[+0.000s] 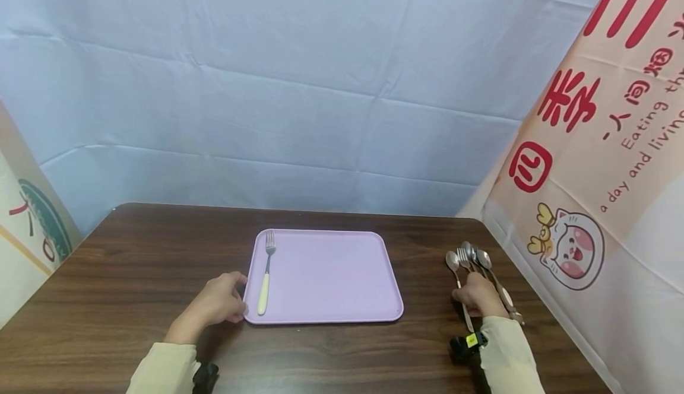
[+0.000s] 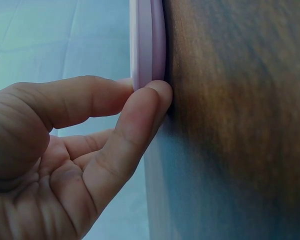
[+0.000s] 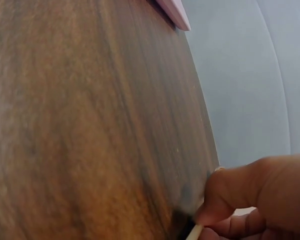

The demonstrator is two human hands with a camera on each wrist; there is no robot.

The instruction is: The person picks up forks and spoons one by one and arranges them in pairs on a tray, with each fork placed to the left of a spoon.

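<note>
My left hand (image 1: pixel 216 300) is at the left edge of a lilac rectangular tray (image 1: pixel 331 275), pinching its rim; in the left wrist view, fingertips (image 2: pixel 140 107) meet at the tray's side. On the tray's left part lies a fork (image 1: pixel 264 292) with a pale yellow handle, tines pointing away from me. Off to the right, my right hand (image 1: pixel 479 295) is over a small bunch of cutlery, its fingers pinching a pale-handled spoon (image 1: pixel 452 260). The handle (image 3: pixel 195 232) shows under the thumb in the right wrist view. Beside that spoon lie another fork (image 1: pixel 462 256) and more spoons (image 1: pixel 484 259), partly covered by the hand.
The dark wooden table (image 1: pixel 331 358) carries the tray near its middle and the cutlery by its right edge. Behind it hangs a pale blue cloth (image 1: pixel 278 103). A printed cloth (image 1: pixel 604 162) with red lettering and a cartoon face hangs at the right.
</note>
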